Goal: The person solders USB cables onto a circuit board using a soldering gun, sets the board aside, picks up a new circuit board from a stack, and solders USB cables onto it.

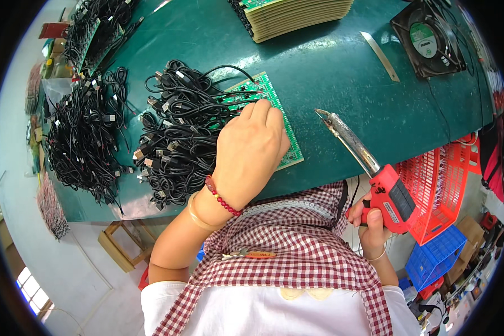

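Green tabletop (336, 70) separates circuit board (270, 92) edge from soldering iron (382, 182) tip.

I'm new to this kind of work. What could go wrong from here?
The tip of the red soldering gun with a long metal barrel, held in the right hand, appears close to the left hand; if hot, a slip could burn it.

Several of the tangled black cables with metal plugs reach onto the green rectangular circuit board; a snag might drag it askew.

Red soldering gun (387, 196) near flat green board (270, 91)
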A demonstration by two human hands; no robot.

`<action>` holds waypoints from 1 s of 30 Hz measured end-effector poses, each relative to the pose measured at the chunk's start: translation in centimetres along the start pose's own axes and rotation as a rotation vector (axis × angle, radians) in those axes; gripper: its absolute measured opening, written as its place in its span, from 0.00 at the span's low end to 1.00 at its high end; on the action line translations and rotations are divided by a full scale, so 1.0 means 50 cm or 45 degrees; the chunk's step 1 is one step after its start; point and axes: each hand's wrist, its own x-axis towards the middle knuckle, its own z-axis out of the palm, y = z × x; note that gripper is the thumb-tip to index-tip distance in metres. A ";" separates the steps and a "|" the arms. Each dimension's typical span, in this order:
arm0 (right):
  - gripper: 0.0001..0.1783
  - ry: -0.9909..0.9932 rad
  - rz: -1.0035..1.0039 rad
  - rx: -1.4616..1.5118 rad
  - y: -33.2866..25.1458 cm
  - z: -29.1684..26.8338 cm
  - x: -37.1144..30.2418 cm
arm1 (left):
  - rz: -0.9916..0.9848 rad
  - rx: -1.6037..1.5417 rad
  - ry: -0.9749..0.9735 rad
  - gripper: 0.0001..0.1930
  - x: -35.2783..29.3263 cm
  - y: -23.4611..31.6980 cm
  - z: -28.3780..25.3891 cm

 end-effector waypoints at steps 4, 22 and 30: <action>0.21 -0.063 0.090 -0.002 -0.010 -0.001 0.000 | 0.014 -0.014 -0.048 0.06 -0.001 0.004 -0.012; 0.22 -0.205 0.188 -0.125 0.013 0.006 -0.027 | -0.071 -0.106 -0.119 0.04 0.001 0.003 -0.024; 0.23 -0.286 0.220 -0.202 0.022 -0.002 -0.023 | -0.069 -0.089 -0.117 0.04 0.000 0.001 -0.024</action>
